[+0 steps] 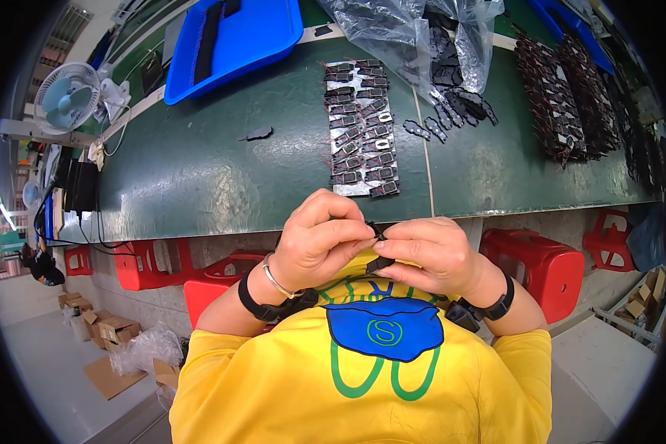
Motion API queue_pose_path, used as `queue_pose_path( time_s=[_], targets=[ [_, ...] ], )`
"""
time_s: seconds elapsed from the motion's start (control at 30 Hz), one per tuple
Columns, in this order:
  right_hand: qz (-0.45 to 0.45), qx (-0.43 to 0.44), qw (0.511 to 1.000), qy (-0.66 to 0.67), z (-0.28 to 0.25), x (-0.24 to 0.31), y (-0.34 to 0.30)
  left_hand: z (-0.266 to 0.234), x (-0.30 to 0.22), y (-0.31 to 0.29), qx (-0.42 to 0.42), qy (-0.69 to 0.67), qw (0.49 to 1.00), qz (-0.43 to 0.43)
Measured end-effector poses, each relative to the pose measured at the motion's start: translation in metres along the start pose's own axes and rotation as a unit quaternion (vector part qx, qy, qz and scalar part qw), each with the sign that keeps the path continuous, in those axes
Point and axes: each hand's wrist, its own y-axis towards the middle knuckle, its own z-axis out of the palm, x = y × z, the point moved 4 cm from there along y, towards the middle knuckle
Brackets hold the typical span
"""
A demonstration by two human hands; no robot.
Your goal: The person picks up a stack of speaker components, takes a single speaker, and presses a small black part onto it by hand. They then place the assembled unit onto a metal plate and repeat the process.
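Between my two hands, just off the table's near edge, is a small black part (377, 231). My left hand (323, 235) pinches it from the left, thumb and forefinger together. From the other side my right hand (431, 253) grips it too, with a black flap (380, 263) showing below by its fingers. The part's exact kind is mostly hidden by my fingertips. Beyond my hands lies a pale strip (361, 189) carrying two columns of small black speaker-like modules (345, 178) with thin red wires.
A blue tray (274, 44) sits at the far left of the green table (222, 163). A clear plastic bag (392, 37) spills black pieces (459, 107). More wired modules (555, 103) are piled at right. One loose black piece (259, 134) lies left; red stools (536, 270) stand below.
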Motion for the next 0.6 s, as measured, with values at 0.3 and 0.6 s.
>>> queue_pose_path(
  time_s=[0.3,0.6],
  targets=[
    [-0.003,-0.005,1.000,0.001,-0.0005,0.0014,-0.0025,0.0021,0.0032,-0.0012,0.026,-0.015,0.999,0.030],
    [-0.010,-0.003,1.000,-0.007,-0.0007,0.0027,-0.0024,0.0031,0.0024,-0.0006,0.054,-0.023,0.998,0.012]
  ],
)
